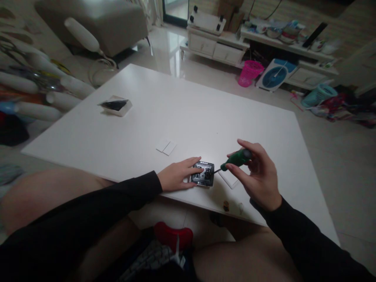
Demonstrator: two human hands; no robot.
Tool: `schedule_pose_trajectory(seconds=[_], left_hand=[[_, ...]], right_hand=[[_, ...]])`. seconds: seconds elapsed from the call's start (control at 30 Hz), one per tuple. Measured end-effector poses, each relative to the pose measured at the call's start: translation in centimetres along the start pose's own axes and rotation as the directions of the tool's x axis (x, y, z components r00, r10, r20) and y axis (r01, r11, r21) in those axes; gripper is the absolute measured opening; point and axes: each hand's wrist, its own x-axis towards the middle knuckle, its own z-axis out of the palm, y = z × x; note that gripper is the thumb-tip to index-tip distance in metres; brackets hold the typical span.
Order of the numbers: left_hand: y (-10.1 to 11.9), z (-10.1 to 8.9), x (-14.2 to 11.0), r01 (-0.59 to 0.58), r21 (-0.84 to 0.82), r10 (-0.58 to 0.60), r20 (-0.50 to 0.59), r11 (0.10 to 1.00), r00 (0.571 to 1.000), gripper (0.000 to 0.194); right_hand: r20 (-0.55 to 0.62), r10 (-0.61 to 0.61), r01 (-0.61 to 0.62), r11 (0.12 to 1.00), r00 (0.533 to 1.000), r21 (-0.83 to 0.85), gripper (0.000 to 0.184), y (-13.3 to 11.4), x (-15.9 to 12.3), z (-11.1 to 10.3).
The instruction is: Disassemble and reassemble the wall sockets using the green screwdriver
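hands first: on my feed, the left hand has its thumb and fingers on a square black-and-grey switch, holding it down near the table's front edge, one finger lying across its face. the right hand holds a green screwdriver between thumb and fingers, index finger lifted clear of the handle. i see the screwdriver tilted, its thin shaft pointing down and left to the right part of the switch; whether the tip sits in a screw is too small for me to tell.

just beside the switch, under the right hand, a flat white plate lies on the white table. near the front edge i have a small brown piece and a pale piece, both too blurred to name. up and left of the left hand are two white strips, side by side. farther off on the left, a white box carries something black.

past the table i make out a grey seat, a white cabinet, a pink basket, a blue-and-white fan and a teal basket.
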Motion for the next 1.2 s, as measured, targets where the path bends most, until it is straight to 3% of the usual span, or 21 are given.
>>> schedule_pose_trajectory(seconds=[0.1,0.3,0.43,0.57,0.67,0.73,0.8,0.87,0.97,1.07,1.2], left_hand=[[0.1,0.0,0.1,0.008,0.014,-0.008,0.011,1.000,1.000,0.057],[0.4,0.1,0.2,0.034,0.039,-0.035,0.028,0.999,0.999,0.057],[0.5,0.1,0.4,0.036,0.075,-0.039,0.043,0.997,0.998,0.058],[0.8,0.1,0.6,0.062,0.110,-0.069,0.061,0.992,0.996,0.058],[1.1,0.1,0.7,0.069,0.129,-0.079,0.070,0.989,0.994,0.058],[1.2,0.1,0.8,0.068,0.139,-0.078,0.070,0.988,0.994,0.059],[1.3,0.0,0.8,0.068,0.148,-0.079,0.070,0.987,0.994,0.059],[1.4,0.0,0.9,0.068,0.156,-0.080,0.073,0.985,0.994,0.057],[1.5,0.0,1.0,0.070,0.173,-0.084,0.079,0.983,0.993,0.055],[1.6,0.1,1.0,0.068,0.187,-0.084,0.079,0.980,0.993,0.055],[1.6,0.1,1.0,0.069,0.189,-0.086,0.086,0.980,0.993,0.056]], right_hand=[[-0.009,0.034,-0.034,0.999,0.999,0.038,0.063,0.1,-0.2,0.1],[0.040,0.081,-0.087,0.982,0.996,0.170,0.051,0.8,-0.1,0.7],[-0.025,0.118,-0.113,0.985,0.993,0.128,0.053,1.3,0.4,1.5],[-0.164,0.055,-0.036,0.993,0.985,0.113,0.047,0.8,0.8,1.5],[-0.184,0.035,-0.038,0.999,0.982,-0.010,0.042,0.4,0.9,0.9],[-0.088,0.066,-0.078,0.987,0.994,-0.143,0.035,0.5,0.9,0.7],[0.084,0.131,-0.105,0.959,0.988,-0.263,0.019,1.0,0.8,0.7],[0.266,0.212,-0.097,0.917,0.941,-0.387,0.008,1.7,0.8,1.2],[0.454,0.333,0.000,0.806,0.826,-0.591,0.010,2.8,0.6,2.1],[0.535,0.427,0.089,0.716,0.729,-0.692,0.007,3.4,0.5,2.9],[0.544,0.449,0.129,0.676,0.709,-0.726,0.008,3.3,0.6,3.5]])
